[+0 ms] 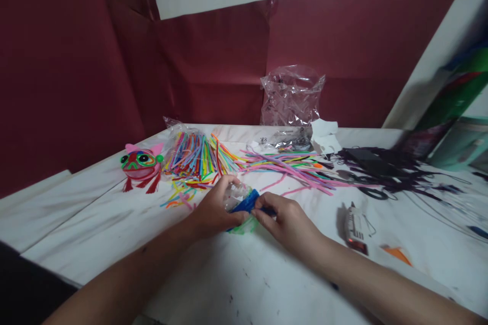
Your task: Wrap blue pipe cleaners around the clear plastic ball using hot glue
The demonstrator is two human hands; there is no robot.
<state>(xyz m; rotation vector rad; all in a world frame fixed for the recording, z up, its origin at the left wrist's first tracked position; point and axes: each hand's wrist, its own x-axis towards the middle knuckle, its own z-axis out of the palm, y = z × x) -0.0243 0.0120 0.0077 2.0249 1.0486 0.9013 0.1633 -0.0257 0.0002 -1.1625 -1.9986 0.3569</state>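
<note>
Illumination: dim, diffuse and uneven. The counter (206,274) reads pale grey; the lower left corner drops to near black. Sharp glints mark the clear bag (292,96). A soft shadow lies left of the glue gun (354,226). Focus: detail is soft at the right hand (282,216); the right edge smears heavily. Wide-angle distortion stretches the forearms (377,279) outward.
</note>
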